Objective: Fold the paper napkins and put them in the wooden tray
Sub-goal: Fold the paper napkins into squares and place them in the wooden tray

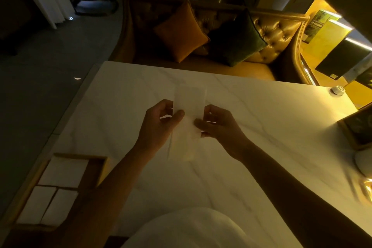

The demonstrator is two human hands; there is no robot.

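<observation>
From the head camera: both my hands are over the middle of the white marble table [251, 119], working one paper napkin [186, 127]. It is a long, narrow white strip running away from me, its far end flat on the tabletop, its near part lifted slightly between my hands.

My left hand [159, 125] sits on the strip's left edge, thumb on top of the paper, the other fingers curled in above it, nipping that edge. My right hand [218, 125] mirrors it on the right edge, thumb pressing the paper from the side, fingers bent and close together over it. The light is dim and the paper blurs a little near my wrists, so I cannot tell how many layers it has.

Down at my left, at the table's near edge, is the wooden tray [30, 185]. Folded napkins [64, 171] already lie in it: one larger white rectangle at the far end, two narrower ones side by side nearer me.
</observation>
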